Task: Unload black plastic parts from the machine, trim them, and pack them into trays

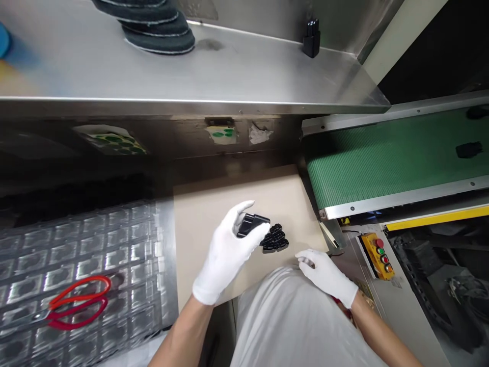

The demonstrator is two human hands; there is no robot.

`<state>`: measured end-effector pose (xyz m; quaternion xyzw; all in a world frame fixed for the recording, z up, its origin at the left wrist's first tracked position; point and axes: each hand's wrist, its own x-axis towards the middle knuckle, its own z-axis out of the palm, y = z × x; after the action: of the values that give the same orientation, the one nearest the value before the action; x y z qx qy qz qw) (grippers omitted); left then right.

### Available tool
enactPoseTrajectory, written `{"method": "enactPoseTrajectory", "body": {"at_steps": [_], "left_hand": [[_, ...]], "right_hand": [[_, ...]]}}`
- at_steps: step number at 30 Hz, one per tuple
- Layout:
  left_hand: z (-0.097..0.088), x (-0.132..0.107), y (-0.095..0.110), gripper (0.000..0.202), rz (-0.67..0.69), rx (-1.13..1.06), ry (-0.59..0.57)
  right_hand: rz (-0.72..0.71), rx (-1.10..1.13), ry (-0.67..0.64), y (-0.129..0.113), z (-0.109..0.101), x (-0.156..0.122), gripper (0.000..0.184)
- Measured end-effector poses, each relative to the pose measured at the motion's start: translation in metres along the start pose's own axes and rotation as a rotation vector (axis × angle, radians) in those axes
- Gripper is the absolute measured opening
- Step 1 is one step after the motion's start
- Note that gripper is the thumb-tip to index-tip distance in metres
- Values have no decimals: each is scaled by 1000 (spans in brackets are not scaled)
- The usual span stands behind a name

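One black part sits gripped within the half-closed left hand, right hand loosely curled and empty.

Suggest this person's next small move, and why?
Perhaps reach the right hand toward the black pieces on the mat: that hand looks empty and is close to them, while the left hand already holds a black part beside them.

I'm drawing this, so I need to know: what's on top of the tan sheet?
A pile of small black pieces lies on the tan sheet. The left hand holds a black block over it. The hand and white clothing cover parts, so I can't see there.
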<state>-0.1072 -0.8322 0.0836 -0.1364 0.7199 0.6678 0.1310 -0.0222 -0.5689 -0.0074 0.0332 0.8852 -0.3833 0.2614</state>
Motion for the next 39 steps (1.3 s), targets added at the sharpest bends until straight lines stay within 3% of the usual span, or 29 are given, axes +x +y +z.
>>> {"method": "enactPoseTrajectory", "body": {"at_steps": [5,10,14,17,22,25,28,32,34,39], "left_hand": [[6,-13,2,73,48,92,6],[23,-31,-2,59,24,-45,2],[31,-47,-10,45,117,-36,52],[32,-59,-15,42,203,19,76],[29,-69,-10,40,336,-101,16],[33,-70,-1,55,310,-352,-97],[40,-70,6,63,243,-505,-99],[48,-72,7,66,218,-522,-20],[48,-73,6,65,233,-527,-15],[46,-72,3,65,363,-492,-12]], "right_hand": [[6,96,47,-14,-9,-4,30],[-61,336,156,-67,-35,-16,31],[-252,378,187,-115,-50,-28,19],[-433,299,250,-134,-51,-30,5],[-904,-28,577,-133,-50,-26,21],[-1020,-238,633,-126,-51,-26,32],[-1038,-260,631,-121,-48,-26,36],[-1011,5,602,-118,-41,-26,38],[-935,174,558,-117,-40,-28,38],[-680,484,294,-114,-41,-34,26]]}}
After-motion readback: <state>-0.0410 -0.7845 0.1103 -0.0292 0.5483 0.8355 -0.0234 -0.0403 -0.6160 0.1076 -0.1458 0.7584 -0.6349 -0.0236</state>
